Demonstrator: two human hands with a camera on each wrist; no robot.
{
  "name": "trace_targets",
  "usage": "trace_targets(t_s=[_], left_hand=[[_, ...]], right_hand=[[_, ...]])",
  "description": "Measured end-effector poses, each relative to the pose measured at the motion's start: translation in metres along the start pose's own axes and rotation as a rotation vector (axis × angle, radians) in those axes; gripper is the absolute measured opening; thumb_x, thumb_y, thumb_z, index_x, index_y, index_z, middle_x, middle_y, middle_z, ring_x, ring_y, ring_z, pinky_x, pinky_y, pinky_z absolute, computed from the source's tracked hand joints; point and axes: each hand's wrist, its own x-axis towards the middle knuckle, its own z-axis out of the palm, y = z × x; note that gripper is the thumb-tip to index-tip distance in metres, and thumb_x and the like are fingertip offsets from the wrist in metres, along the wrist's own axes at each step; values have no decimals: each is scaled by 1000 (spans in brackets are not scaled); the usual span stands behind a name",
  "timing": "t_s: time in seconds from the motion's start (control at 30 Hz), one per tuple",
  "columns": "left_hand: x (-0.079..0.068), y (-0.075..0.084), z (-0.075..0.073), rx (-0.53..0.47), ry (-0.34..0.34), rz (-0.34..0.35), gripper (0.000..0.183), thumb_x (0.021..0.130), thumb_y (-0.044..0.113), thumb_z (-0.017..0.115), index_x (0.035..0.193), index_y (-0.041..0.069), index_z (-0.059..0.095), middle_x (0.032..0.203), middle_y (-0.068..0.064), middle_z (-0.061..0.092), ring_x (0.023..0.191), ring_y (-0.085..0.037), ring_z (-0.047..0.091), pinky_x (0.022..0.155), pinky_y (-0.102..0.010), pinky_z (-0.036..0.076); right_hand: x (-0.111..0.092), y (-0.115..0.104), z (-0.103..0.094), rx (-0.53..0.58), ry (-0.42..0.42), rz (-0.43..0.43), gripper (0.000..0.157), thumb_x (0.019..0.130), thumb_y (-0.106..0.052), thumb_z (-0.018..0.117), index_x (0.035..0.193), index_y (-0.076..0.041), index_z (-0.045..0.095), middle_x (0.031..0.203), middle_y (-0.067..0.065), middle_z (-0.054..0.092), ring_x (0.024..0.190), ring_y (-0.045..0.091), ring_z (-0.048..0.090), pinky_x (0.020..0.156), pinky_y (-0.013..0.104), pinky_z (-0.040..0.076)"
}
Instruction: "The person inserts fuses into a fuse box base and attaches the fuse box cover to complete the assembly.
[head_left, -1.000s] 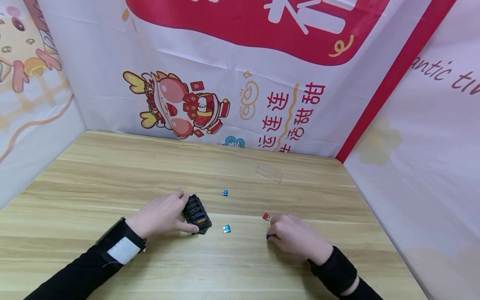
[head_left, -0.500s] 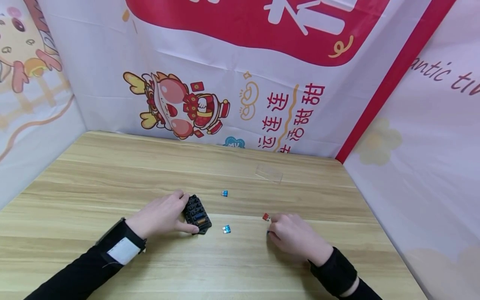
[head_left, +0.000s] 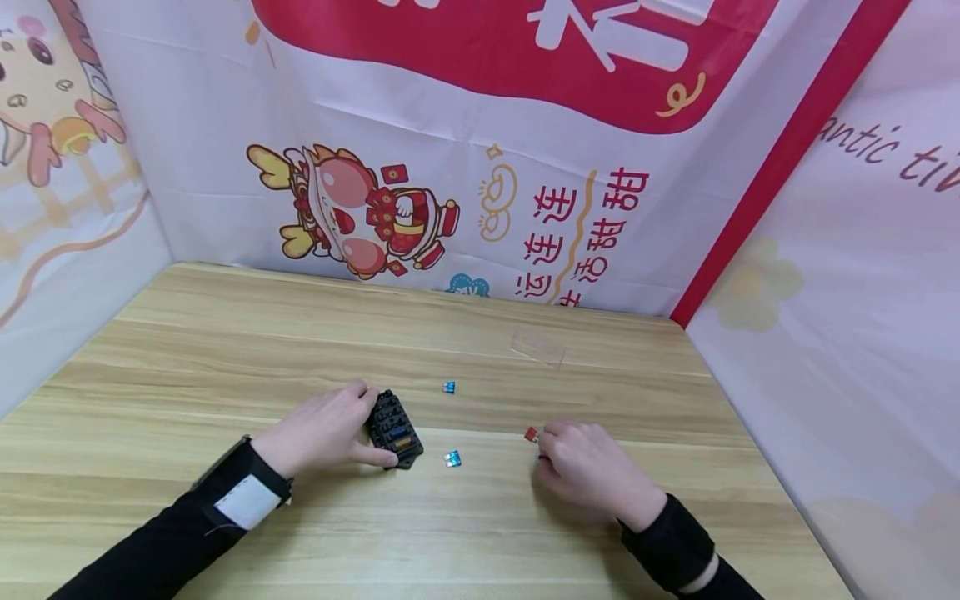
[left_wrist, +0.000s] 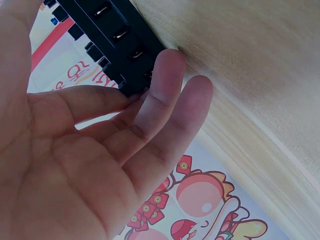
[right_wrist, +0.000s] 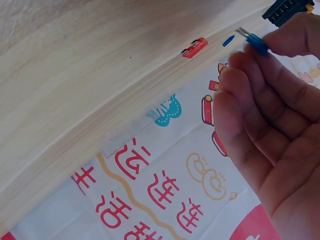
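Observation:
My left hand [head_left: 322, 437] grips the black fuse box [head_left: 392, 427] on the table, thumb at its near end and fingers at its far end. One blue and one tan or orange fuse sit in its near slots; the left wrist view shows its metal-contact underside. To the right, my right hand [head_left: 588, 467] pinches a blue blade fuse [right_wrist: 257, 45] between thumb and index finger, its metal prongs pointing away from the palm. A red blade fuse [head_left: 532, 434] lies just beside these fingertips. Two other blue fuses, a far one [head_left: 449, 387] and a nearer one [head_left: 452, 458], lie between the hands.
A clear plastic cover [head_left: 537, 347] lies flat toward the back of the wooden table [head_left: 225, 350]. Printed cloth walls [head_left: 420, 108] stand along the back and both sides.
My right hand has shifted slightly, and its fingers now cover most of the blue fuse in the head view. The left hand and fuse box stay in place.

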Motion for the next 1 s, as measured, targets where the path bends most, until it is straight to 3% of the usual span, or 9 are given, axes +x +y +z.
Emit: trace_targets(t_s=[0.17,0.5,0.77,1.0], left_hand=[[0,0,0,-5,-2,2,100,69,72,65,127,-9,52,119,-22,54,103,-33,57,84,-44,45],[-1,0,1,-8,0,3,99,70,71,65,127,-9,52,119,-22,54,102,-33,58,84,-44,45],[0,0,0,-9,0,5,99,69,72,64,126,-8,53,115,-19,55,99,-29,59,81,-42,47],[0,0,0,-9,-9,-1,99,70,73,63,126,-8,53,118,-20,54,102,-31,58,83,-43,46]], right_hand=[[0,0,0,-8,38,3,24,70,-13,60,64,-22,38,65,-11,34,54,5,35,45,21,29],[0,1,0,27,65,11,17,75,-14,59,68,-20,44,68,-10,37,57,6,38,47,21,31],[0,3,0,53,86,-4,9,82,-12,65,78,-16,59,74,-9,47,63,6,46,53,24,41],[0,2,-1,124,111,-2,5,82,-10,70,82,-12,65,73,-8,46,62,5,45,53,21,40]])
